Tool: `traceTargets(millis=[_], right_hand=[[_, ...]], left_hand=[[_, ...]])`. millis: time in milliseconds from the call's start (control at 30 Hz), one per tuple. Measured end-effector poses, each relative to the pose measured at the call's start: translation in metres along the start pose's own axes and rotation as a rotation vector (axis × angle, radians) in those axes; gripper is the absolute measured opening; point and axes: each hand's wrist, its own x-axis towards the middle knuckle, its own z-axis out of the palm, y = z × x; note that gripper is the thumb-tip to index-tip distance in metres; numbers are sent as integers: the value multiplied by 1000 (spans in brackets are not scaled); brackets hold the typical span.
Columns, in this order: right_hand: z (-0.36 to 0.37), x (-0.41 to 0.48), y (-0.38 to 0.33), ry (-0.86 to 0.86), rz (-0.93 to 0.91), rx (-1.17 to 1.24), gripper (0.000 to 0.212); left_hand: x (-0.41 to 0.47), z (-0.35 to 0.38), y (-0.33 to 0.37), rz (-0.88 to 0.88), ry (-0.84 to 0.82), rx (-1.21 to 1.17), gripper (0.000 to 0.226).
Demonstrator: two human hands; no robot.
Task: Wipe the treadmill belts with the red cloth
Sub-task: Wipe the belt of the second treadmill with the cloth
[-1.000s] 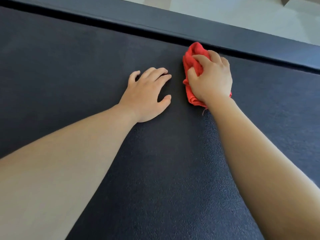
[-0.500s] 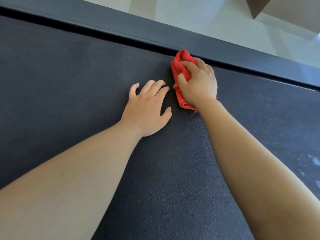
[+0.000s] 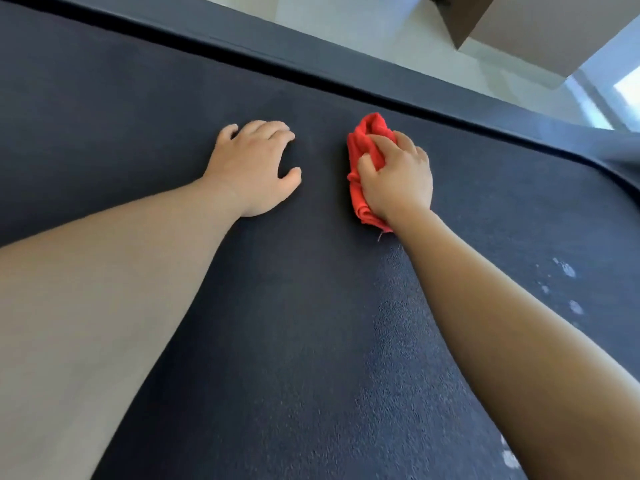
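Observation:
The dark textured treadmill belt (image 3: 277, 341) fills most of the view. A bunched red cloth (image 3: 363, 147) lies on it near the far side, a little short of the side rail. My right hand (image 3: 398, 178) grips the cloth with curled fingers and presses it onto the belt; part of the cloth is hidden under the palm. My left hand (image 3: 256, 168) rests palm down on the belt to the left of the cloth, fingers relaxed, a gap between it and the cloth.
A dark side rail (image 3: 311, 53) runs along the belt's far edge and curves down at the right. Pale floor (image 3: 398, 32) and a brown box (image 3: 519, 29) lie beyond it. Whitish smudges (image 3: 564, 271) mark the belt at the right.
My right hand has drawn the cloth back from the rail toward me. My left hand has stayed planted on the belt. The view has shifted, showing the smudges and the curved rail end.

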Motion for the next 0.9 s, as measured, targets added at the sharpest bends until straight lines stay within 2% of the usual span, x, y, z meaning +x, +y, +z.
traceTargets(millis=[100, 200, 333, 433, 633, 767, 900], right_hand=[[-8, -31, 12, -15, -51, -17, 36], [-27, -78, 28, -43, -70, -15, 36], [-50, -147, 47, 0, -69, -26, 38], [-54, -164, 54, 4, -57, 3, 36], [-53, -145, 52, -18, 19, -16, 35], [-57, -199, 42, 53, 105, -30, 30], [-60, -256, 25, 117, 98, -67, 33]], left_hand=[[-10, -6, 9, 30, 72, 62, 50], [-32, -7, 28, 26, 95, 26, 45], [-59, 7, 84, 6, -38, -62, 51], [-74, 23, 118, 0, -92, -42, 54], [-84, 21, 120, 3, -84, -11, 53], [-89, 22, 124, 1, -64, -9, 51], [-89, 19, 122, -2, -66, -18, 51]])
